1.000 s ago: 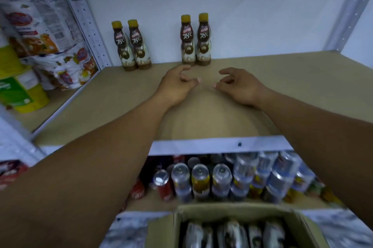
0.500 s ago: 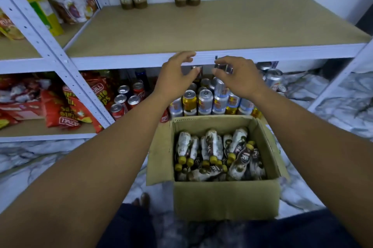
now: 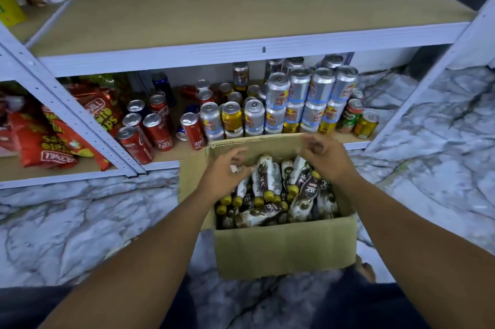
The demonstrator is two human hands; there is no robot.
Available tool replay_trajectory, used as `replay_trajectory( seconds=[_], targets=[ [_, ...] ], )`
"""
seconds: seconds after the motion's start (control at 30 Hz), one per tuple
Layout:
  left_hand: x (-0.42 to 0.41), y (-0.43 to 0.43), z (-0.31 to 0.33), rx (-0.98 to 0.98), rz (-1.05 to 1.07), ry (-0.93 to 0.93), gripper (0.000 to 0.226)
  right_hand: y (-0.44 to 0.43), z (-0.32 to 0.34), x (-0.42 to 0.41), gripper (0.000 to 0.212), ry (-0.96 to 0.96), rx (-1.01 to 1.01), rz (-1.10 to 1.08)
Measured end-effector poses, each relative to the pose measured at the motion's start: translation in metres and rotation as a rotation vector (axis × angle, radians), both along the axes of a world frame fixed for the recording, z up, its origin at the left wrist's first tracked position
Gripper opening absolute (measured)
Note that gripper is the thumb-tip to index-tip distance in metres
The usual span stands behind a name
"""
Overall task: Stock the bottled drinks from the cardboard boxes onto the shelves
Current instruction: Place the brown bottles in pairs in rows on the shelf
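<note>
My left hand point(image 3: 225, 176) and right hand point(image 3: 330, 160) hovered, fingers spread, empty — yellow-capped brown plastic bottles point(image 3: 267, 181) lay beneath, caps toward the cardboard box's point(image 3: 284, 248) near edge.

From my screen the cardboard box point(image 3: 284, 248) reads plain tan; its bottles point(image 3: 269, 176) are dark brown and white with yellow caps. The shelf board point(image 3: 241, 7) is pale beige, its frame point(image 3: 241, 52) white. The floor point(image 3: 80, 221) is white marble veined grey. I also see red cans point(image 3: 158, 133), silver cans point(image 3: 298, 87) marked blue and red, a gold can point(image 3: 231, 117) and red snack bags point(image 3: 40, 141) lettered yellow
</note>
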State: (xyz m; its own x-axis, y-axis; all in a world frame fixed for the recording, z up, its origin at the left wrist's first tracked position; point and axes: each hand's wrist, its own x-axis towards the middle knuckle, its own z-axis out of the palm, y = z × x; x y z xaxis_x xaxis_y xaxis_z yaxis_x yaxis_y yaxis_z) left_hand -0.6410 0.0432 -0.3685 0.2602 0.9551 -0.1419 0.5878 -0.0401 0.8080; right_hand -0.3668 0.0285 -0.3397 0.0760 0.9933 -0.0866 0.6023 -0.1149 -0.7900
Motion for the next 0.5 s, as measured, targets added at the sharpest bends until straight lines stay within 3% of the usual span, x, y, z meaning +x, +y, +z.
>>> replay_trajectory(
  seconds=[0.2,0.5],
  targets=[
    [0.023,0.013,-0.053,-0.107,-0.130,0.109,0.077,-0.015,-0.061,0.025,0.055,-0.069,-0.196,-0.011],
    [0.049,0.030,-0.113,-0.075,-0.300,0.198,0.107,0.004,-0.121,0.030,0.082,-0.277,-0.236,0.210]
  ],
)
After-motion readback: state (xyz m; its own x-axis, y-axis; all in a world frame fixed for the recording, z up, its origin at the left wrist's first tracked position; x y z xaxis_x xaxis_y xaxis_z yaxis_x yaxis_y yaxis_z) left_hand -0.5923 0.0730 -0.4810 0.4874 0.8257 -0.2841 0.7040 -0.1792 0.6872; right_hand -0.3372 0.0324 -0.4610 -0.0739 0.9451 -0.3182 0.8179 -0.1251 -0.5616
